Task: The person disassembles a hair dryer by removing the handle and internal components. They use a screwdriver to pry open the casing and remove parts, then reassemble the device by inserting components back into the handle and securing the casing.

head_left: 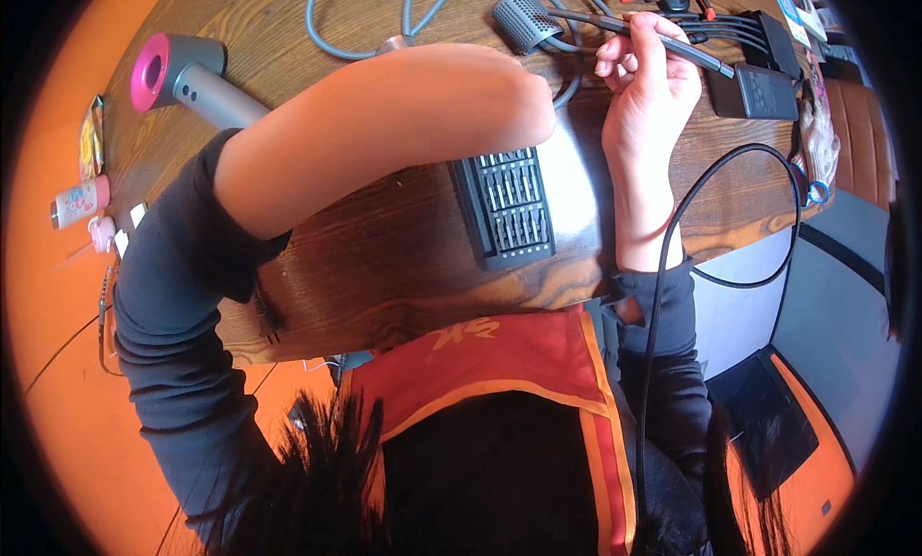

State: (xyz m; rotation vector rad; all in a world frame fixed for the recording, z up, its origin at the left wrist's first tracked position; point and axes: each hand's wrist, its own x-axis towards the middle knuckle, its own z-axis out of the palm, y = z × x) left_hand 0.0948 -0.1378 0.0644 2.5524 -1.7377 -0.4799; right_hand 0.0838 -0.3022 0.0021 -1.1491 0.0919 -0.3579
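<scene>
My right hand (648, 90) is raised over the far side of the wooden table (384, 258), fingers closed around a slim dark grey pen-shaped tool (672, 45) that lies slanted across them. The tool's thin end points left toward a grey perforated cylinder (523, 20). My bare left forearm (384, 124) lies across the table, and its hand is hidden past the forearm's rounded end. A black tray of screwdriver bits (506, 205) sits just below the forearm, between both arms.
A grey hair dryer with a pink ring (182, 71) lies at the far left, its grey cord (355, 47) looping along the back. Black power adapters (759, 87) sit at the right. A black cable (672, 229) hangs over the table's near edge. Small packets and a bottle (82, 201) lie on the orange floor.
</scene>
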